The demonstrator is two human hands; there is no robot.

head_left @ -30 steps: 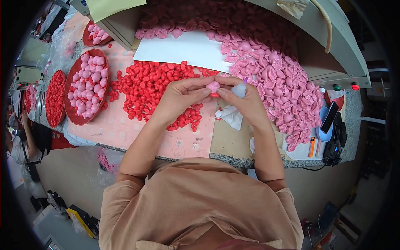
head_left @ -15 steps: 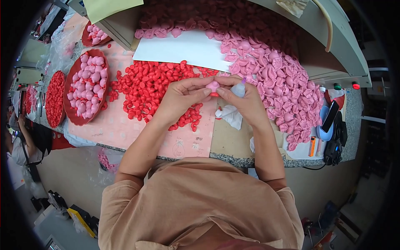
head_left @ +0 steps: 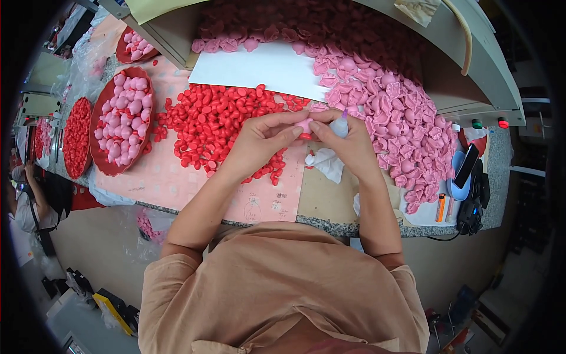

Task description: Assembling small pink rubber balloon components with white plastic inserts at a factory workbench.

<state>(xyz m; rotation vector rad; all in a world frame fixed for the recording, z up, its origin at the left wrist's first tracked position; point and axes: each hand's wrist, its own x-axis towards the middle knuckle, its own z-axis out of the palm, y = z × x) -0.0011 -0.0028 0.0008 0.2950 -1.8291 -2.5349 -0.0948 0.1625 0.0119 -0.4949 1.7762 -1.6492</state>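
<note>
My left hand [head_left: 262, 140] pinches a small pink rounded piece [head_left: 304, 124] between thumb and fingers. A red oval piece [head_left: 305, 136] sits against its near side, touching it. My right hand [head_left: 352, 147] meets the left one there, its thumb and fingertip at the pink piece's right side. Tucked in the same right hand is a small translucent squeeze bottle [head_left: 339, 127] with a purple tip pointing up and away. Beneath and left of the hands spreads a heap of glossy red pieces [head_left: 203, 124]. To the right lies a large pile of pink shell-like pieces [head_left: 401, 130].
A red oval tray [head_left: 109, 168] of joined pink-and-red pieces stands left, beside a tray of red pieces [head_left: 76, 138]. White paper [head_left: 253, 68] lies under the shelf opening. Crumpled tissue [head_left: 326, 164], an orange marker [head_left: 440, 207] and a phone [head_left: 466, 167] are right.
The pink piece has turned slightly between my fingers and shifted a little right and down. Both hands stay close together in nearly the same place.
</note>
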